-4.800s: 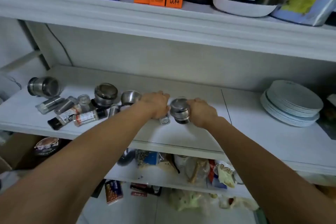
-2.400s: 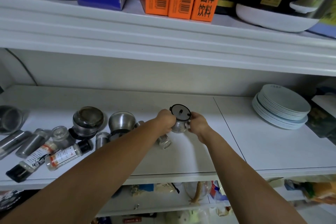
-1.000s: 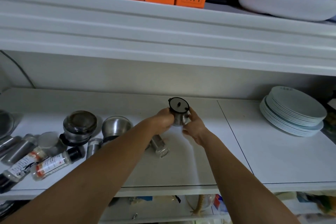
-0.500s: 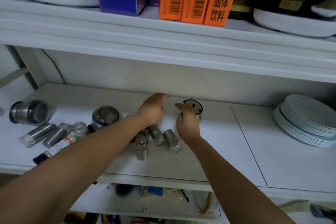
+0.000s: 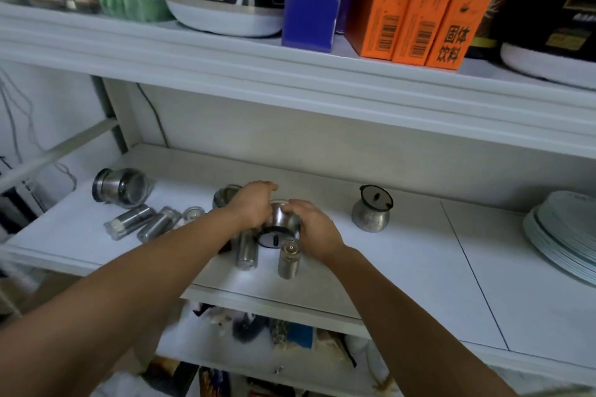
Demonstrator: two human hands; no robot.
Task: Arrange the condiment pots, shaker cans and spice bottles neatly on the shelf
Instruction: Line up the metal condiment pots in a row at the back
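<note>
Above the hands, the nearest of three orange boxes on the upper shelf reads 固体饮料, and the other two show only barcodes; other labels there are too blurred to read. The left hand and right hand each close their grip on opposite sides of a steel condiment pot lying tilted on the white shelf, its dark lid facing the camera. Two shaker cans lie just in front of the grip, another lidded pot stands upright off to its right, and a fallen pot with more spice bottles lies to its left.
</note>
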